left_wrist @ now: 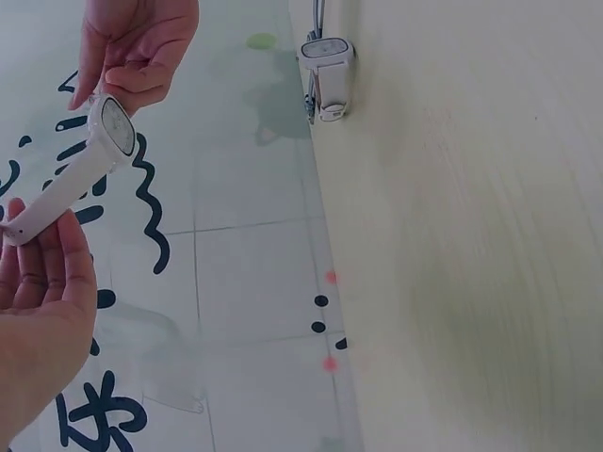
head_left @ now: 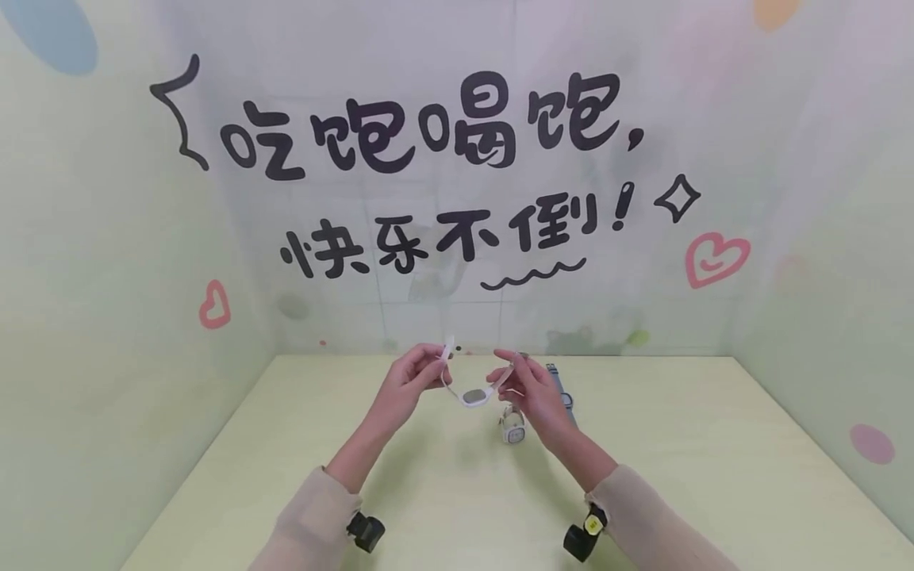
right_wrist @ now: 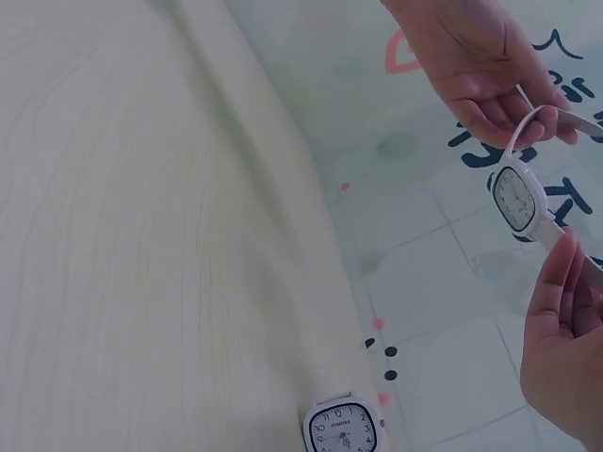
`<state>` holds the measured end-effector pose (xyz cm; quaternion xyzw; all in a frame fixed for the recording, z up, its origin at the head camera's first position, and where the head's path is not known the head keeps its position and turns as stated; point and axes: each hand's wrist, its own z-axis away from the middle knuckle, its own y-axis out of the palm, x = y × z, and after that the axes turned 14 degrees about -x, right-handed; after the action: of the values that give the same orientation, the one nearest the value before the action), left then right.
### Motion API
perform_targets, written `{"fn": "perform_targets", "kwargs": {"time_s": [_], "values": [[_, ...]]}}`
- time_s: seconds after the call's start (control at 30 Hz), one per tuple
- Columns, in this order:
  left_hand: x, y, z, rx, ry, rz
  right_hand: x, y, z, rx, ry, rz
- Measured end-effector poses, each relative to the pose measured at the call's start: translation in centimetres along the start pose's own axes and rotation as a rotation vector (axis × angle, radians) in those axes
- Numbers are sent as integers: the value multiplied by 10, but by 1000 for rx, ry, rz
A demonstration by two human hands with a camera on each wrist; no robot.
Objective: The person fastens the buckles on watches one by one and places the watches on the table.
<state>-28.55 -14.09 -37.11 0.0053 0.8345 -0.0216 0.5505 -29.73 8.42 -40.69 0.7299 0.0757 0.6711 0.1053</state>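
Observation:
A white wristwatch hangs above the table with its strap spread apart, its grey case back toward the head camera. My left hand pinches one strap end between thumb and fingers. The other strap end is held by my right hand. In the right wrist view, the held watch's dial faces outward between the two hands. Another white watch stands on the table just below my right hand. Behind that hand lies a watch with a blue-grey strap, partly covered by it.
The pale wood-look table reaches back to a printed wall curtain with large black characters and hearts. Side panels stand left and right. Each sleeve cuff carries a black wrist camera, such as the left one.

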Motion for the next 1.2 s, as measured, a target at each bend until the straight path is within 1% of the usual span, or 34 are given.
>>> {"fn": "perform_targets", "kwargs": {"time_s": [0.1,0.2,0.37,0.5,0.6,0.73,0.93,1.0,1.2], "values": [[-1,7,1,-20,0,-49,1,-3,1,22,-75,65],[-1,11,1,-42,2,-118,3,-4,2,43,-138,136],[0,16,-1,-56,57,-260,6,-2,3,77,-240,218],[1,18,-1,-43,100,-321,8,-1,4,115,-313,226],[1,19,0,-32,118,-352,8,1,5,152,-349,223],[0,22,2,-23,146,-383,9,3,7,178,-364,231],[-2,24,3,-27,162,-406,8,5,9,160,-365,294],[-2,25,4,-33,164,-407,7,5,9,151,-382,323],[-1,27,5,-35,198,-408,6,7,10,122,-436,403]]}}
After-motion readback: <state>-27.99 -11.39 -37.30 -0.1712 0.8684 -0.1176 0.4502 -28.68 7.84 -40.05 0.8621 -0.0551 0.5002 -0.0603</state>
